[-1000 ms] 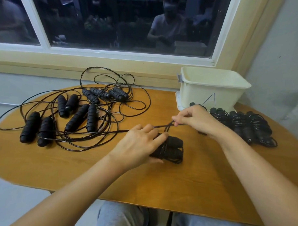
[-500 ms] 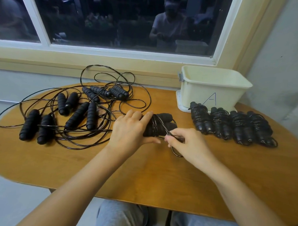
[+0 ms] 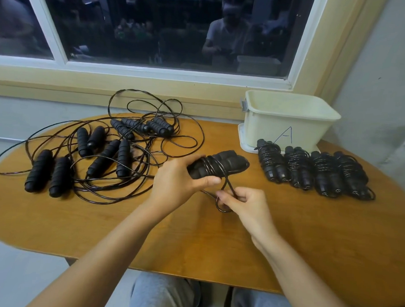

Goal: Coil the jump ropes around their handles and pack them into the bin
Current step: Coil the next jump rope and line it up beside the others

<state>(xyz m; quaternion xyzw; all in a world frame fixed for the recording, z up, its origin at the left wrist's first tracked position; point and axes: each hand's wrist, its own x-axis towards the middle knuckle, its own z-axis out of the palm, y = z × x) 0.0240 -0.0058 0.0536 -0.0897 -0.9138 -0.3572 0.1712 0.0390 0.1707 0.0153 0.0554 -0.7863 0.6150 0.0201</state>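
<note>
Four wound ropes (image 3: 315, 173) are lying on the worktop (image 3: 216, 245) beside the bin (image 3: 289, 124), many loose ropes (image 3: 105, 159) are waiting, and the left grip (image 3: 177, 184) is squeezing another's handles (image 3: 219, 165) while the right grip (image 3: 245, 205) is pinching its loop (image 3: 222, 211).

Hand-drawn capital "A" (image 3: 285, 135) in thin dark strokes, leaning slightly; written on the front wall of the cream bin (image 3: 312, 127), low and near its middle; bin at the far right edge of the wooden table (image 3: 216, 245).
</note>
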